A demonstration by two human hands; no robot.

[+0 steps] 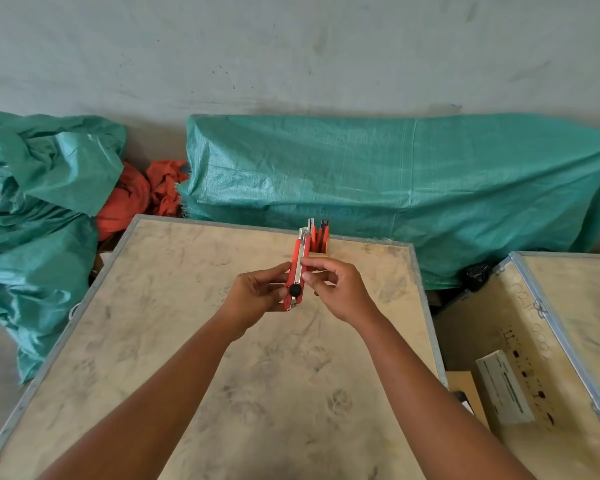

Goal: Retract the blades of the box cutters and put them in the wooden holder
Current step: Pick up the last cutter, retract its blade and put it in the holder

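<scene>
I hold a red box cutter [296, 268] with a black round knob upright above the wooden crate top [222, 358]. My left hand [257, 292] grips its lower body from the left. The fingertips of my right hand [333, 285] pinch its metal rail from the right. Behind it, near the far edge, stands the small wooden holder [323, 247] with other red and black cutters [321, 233] sticking up out of it. The held cutter hides part of the holder. Whether its blade is out I cannot tell.
Green tarpaulin-covered bundles [395, 181] lie behind the crate and at the left [39, 209], with orange cloth [139, 195] between them. A second wooden crate [551, 341] with a white label stands to the right, across a narrow gap.
</scene>
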